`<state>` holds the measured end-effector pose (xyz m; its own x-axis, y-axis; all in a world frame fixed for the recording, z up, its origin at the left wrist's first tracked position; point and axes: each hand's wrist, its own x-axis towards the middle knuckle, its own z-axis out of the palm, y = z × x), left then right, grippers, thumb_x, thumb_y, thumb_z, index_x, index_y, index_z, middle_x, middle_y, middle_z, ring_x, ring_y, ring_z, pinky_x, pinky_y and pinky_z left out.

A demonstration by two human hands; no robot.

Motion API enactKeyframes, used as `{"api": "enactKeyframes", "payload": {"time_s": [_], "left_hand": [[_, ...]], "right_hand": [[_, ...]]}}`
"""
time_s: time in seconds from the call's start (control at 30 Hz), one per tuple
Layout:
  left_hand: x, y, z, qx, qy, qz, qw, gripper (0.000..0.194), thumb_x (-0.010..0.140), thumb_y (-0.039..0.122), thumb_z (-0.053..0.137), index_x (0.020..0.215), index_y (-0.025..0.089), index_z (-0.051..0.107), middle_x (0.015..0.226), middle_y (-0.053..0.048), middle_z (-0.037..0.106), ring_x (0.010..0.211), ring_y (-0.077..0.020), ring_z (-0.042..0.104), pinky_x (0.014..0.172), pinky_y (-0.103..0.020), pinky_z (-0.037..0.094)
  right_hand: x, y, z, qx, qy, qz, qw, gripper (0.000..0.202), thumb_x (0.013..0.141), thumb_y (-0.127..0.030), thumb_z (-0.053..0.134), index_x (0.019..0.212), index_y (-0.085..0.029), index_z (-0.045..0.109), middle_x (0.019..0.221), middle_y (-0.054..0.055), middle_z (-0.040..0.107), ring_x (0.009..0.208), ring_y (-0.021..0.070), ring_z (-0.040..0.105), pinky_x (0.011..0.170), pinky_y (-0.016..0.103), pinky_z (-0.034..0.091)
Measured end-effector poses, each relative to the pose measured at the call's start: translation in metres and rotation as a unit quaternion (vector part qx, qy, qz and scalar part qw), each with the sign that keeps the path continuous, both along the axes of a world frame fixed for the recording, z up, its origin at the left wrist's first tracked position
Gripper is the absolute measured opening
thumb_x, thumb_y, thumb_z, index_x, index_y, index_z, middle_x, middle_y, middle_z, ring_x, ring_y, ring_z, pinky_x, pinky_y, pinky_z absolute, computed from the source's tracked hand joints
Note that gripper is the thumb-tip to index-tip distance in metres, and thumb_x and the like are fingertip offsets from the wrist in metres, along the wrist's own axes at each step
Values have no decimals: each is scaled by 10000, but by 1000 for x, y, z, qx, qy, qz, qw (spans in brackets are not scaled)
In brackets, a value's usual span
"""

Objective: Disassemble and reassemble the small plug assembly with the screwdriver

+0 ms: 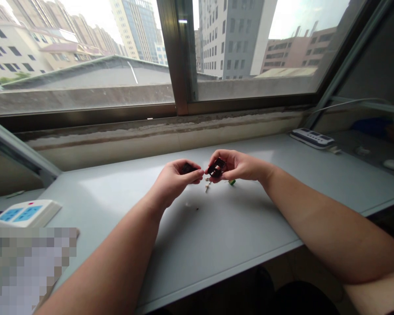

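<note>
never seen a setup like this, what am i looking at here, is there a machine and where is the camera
There is no machine here: these are a person's two bare hands. The single picture comes from a camera worn on that person's head, looking forward and down, so both forearms reach in from below. The left hand holds a small black piece; the right hand holds a black, open-framed piece. What these are is too small to tell. On the grey table, below the hands, lie a few small pale bits and a green piece. Farther right lies a white-and-dark power strip. Beyond the table is a window.
</note>
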<state>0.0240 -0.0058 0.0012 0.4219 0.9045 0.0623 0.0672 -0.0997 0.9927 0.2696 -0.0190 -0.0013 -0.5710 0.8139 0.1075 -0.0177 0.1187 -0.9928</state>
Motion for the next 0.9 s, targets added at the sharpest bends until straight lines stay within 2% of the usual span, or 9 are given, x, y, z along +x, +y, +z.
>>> {"api": "enactKeyframes", "payload": {"time_s": [0.13, 0.23, 0.33, 0.4, 0.47, 0.57, 0.63, 0.77, 0.9], "left_hand": [[-1, 2, -2, 12, 46, 40, 998, 405, 711, 377, 880, 1031, 157, 767, 868, -84, 764, 837, -237, 726, 848, -385, 569], [-2, 4, -5, 99, 144, 92, 980, 301, 751, 308, 778, 1025, 184, 790, 895, -73, 735, 769, -222, 716, 798, -360, 558], [-3, 6, -8, 193, 203, 103, 954, 214, 758, 278, 728, 943, 206, 806, 984, -65, 679, 666, -171, 669, 754, -339, 554], [-2, 5, -8, 210, 212, 85, 951, 194, 774, 286, 719, 937, 222, 800, 938, -51, 670, 624, -161, 637, 717, -330, 539], [-2, 3, -8, 203, 215, 70, 953, 199, 792, 294, 711, 968, 239, 786, 839, -31, 677, 598, -169, 615, 684, -327, 515], [0, -1, -5, 191, 224, 51, 954, 207, 817, 303, 699, 1005, 255, 768, 731, -7, 688, 576, -179, 600, 666, -326, 485], [0, -3, -4, 196, 228, 37, 953, 159, 815, 298, 698, 949, 250, 770, 682, -4, 690, 560, -180, 591, 656, -322, 471], [0, -2, -6, 218, 250, 28, 943, 100, 804, 262, 677, 836, 233, 767, 690, -23, 719, 588, -186, 610, 652, -312, 464], [0, 0, -7, 236, 318, 31, 918, 124, 793, 233, 654, 816, 215, 774, 779, -42, 747, 666, -189, 635, 697, -310, 477]], "right_hand": [[3, 4, -1, 8, 9, -26, 1000, 410, 740, -164, 840, 1096, -202, 639, 1032, 34, 746, 926, 174, 758, 903, 345, 634], [7, 8, -2, 62, -28, -96, 993, 406, 745, -215, 844, 1110, -209, 666, 978, 23, 708, 853, 149, 687, 829, 322, 609], [11, 10, 0, 211, -165, -178, 947, 372, 776, -246, 801, 1140, -215, 733, 991, 44, 692, 790, 144, 585, 738, 304, 529], [13, 9, 2, 298, -233, -204, 903, 374, 783, -245, 776, 1156, -220, 765, 1006, 54, 686, 811, 161, 565, 754, 320, 502], [14, 9, 2, 339, -264, -206, 879, 388, 787, -238, 760, 1174, -219, 775, 1020, 64, 697, 901, 197, 600, 839, 350, 506], [15, 11, -2, 357, -307, -200, 859, 394, 798, -234, 749, 1190, -209, 779, 1065, 86, 729, 1042, 255, 625, 984, 412, 489], [15, 14, -6, 357, -337, -206, 847, 387, 812, -280, 763, 1191, -203, 778, 1089, 101, 741, 1077, 283, 623, 1024, 447, 472], [16, 19, -11, 333, -365, -214, 843, 436, 836, -400, 783, 1213, -182, 759, 1097, 113, 759, 1085, 300, 638, 1020, 458, 468], [17, 18, -8, 331, -361, -247, 836, 288, 848, -325, 748, 1091, -174, 784, 1044, 86, 772, 1026, 255, 668, 958, 390, 477]]}}
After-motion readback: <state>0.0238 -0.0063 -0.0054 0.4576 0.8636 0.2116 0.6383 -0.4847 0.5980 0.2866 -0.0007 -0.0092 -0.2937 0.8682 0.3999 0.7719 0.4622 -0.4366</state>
